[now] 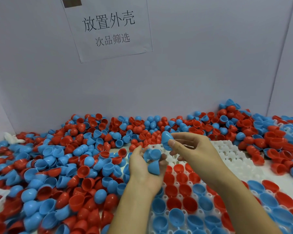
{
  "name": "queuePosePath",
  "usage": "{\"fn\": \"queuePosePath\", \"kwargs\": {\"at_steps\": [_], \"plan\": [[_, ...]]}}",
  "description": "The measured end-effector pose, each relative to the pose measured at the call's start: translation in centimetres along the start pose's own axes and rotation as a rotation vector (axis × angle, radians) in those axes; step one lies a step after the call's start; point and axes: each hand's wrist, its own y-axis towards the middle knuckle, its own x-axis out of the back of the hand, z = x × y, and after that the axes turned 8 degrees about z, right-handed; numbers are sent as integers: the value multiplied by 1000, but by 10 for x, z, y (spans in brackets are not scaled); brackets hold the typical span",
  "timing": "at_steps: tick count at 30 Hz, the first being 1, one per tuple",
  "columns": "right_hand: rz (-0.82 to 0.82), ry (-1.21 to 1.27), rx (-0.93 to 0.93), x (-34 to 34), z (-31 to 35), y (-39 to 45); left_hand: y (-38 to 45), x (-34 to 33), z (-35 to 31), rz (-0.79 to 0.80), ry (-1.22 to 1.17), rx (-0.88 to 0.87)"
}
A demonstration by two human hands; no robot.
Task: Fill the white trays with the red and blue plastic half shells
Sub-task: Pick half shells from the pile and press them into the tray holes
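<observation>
Your right hand (189, 146) is pinching one blue half shell (166, 138) at its fingertips, ready to seat it, while your left hand (145, 168) is cupping spare blue shells (153, 160) as a supply. Both are hovering over the white tray (226, 149), whose far pockets are sitting unfilled beside the loose pile (61, 166).

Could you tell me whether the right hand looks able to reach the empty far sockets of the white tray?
Probably yes: the right hand, pinching a blue plastic half shell, hangs just above the white tray's bare sockets, with nothing between.
</observation>
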Motion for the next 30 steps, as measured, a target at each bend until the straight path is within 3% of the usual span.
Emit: {"fn": "queuePosePath", "kwargs": {"at_steps": [7,12,25,30], "plan": [[-130,-67,115,-19,0,4,-7,-5,-1,127,-202,-17],[-78,-324,82,-24,-7,4,-9,-5,1,221,-75,21],[41,-298,28,-7,-3,-1,-5,-5,6,202,69,-159],[-114,-214,75,4,-1,1,-8,-5,3,306,121,-48]]}}
